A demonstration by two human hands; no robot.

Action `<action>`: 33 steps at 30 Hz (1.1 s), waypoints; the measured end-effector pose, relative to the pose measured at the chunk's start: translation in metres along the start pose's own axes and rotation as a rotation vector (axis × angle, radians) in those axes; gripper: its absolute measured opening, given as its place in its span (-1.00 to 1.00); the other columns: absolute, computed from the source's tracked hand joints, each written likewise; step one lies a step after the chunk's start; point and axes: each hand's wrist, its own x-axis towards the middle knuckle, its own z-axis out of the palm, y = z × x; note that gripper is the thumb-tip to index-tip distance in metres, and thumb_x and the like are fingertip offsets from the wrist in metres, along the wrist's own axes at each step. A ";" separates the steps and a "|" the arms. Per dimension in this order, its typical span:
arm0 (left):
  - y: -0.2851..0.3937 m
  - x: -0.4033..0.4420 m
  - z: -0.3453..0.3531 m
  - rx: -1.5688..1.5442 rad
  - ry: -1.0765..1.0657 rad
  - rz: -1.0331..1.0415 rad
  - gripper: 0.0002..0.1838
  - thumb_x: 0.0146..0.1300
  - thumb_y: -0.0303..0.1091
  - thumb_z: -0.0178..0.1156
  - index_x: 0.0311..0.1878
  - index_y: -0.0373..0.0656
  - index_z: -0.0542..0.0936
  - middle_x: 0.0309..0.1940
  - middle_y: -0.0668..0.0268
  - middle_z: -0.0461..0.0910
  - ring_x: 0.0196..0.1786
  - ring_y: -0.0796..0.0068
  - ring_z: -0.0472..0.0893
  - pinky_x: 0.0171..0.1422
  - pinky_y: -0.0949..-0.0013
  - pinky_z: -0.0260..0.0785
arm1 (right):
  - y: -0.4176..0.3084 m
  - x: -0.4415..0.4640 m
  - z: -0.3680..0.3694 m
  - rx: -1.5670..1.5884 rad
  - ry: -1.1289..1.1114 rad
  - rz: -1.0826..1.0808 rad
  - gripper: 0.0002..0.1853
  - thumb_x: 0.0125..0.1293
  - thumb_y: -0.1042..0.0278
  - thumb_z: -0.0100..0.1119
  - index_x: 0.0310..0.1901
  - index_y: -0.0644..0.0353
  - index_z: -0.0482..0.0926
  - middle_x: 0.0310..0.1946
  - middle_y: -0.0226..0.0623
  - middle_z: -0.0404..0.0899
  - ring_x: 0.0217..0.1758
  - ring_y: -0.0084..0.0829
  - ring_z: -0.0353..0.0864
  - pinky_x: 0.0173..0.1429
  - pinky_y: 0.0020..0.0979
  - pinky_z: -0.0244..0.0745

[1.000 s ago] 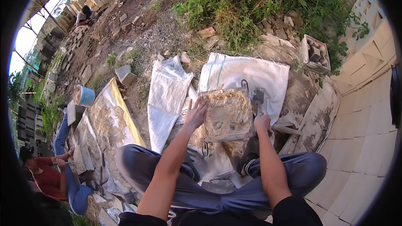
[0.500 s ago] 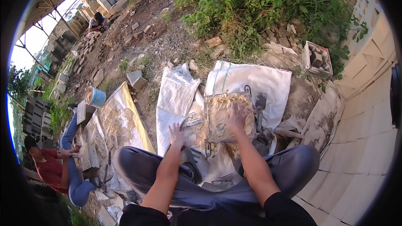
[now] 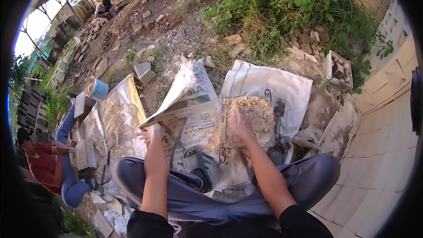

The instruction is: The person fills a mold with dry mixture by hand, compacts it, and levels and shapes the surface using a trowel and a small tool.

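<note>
My left hand (image 3: 151, 134) is at the raised edge of a white woven sack (image 3: 189, 125), its fingers spread and seemingly touching the cloth. Printed lettering shows on the sack's upturned side. My right hand (image 3: 243, 125) rests on pale, crumbly material (image 3: 262, 117) inside a square mold (image 3: 224, 125), fingers stretched forward; the fingertips are partly hidden. Metal loop handles (image 3: 222, 155) stick out at the mold's near and far sides. A dark trowel (image 3: 279, 107) lies along its right side.
A second white sack (image 3: 266, 81) lies beyond the mold. To the left, a person in a red shirt (image 3: 44, 163) sits by a block (image 3: 86, 154), near a bucket (image 3: 96, 89). A box of rubble (image 3: 338, 71) stands at right, beside a wall of pale blocks (image 3: 374, 150).
My left hand has moved left and nearer my knee. The sack's flap has turned up, exposing its print. My right hand has shifted slightly left on the mold, and the material's surface looks rougher.
</note>
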 end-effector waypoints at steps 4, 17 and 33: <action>0.008 0.135 0.084 0.045 0.235 -0.442 -0.42 0.35 -0.33 -0.01 0.43 -0.14 0.21 0.51 0.08 -0.03 0.51 0.21 0.06 0.55 0.12 -0.11 | -0.007 0.003 -0.006 0.241 0.239 -0.008 -0.48 0.35 0.40 -0.02 0.33 0.30 0.28 0.25 0.00 0.41 0.32 -0.03 0.39 0.37 -0.15 0.27; 0.308 0.113 0.100 -0.345 0.235 0.836 -0.32 0.45 0.04 -0.18 0.53 -0.04 0.03 0.56 0.28 -0.05 0.60 0.27 -0.12 0.64 0.03 -0.33 | 0.196 -0.054 -0.019 0.337 0.462 0.737 -0.61 0.24 0.11 0.22 0.00 0.18 0.62 -0.11 -0.05 0.66 -0.01 -0.03 0.63 0.11 -0.16 0.48; 0.313 0.106 0.105 -0.504 0.085 0.835 -0.26 0.33 0.04 0.01 0.50 -0.03 0.12 0.55 0.27 -0.01 0.59 0.21 -0.06 0.62 0.01 -0.27 | 0.265 -0.028 -0.067 0.466 -0.077 0.961 -0.60 0.14 0.30 0.18 -0.03 0.39 0.53 -0.31 -0.08 0.61 -0.36 -0.25 0.63 -0.31 -0.23 0.52</action>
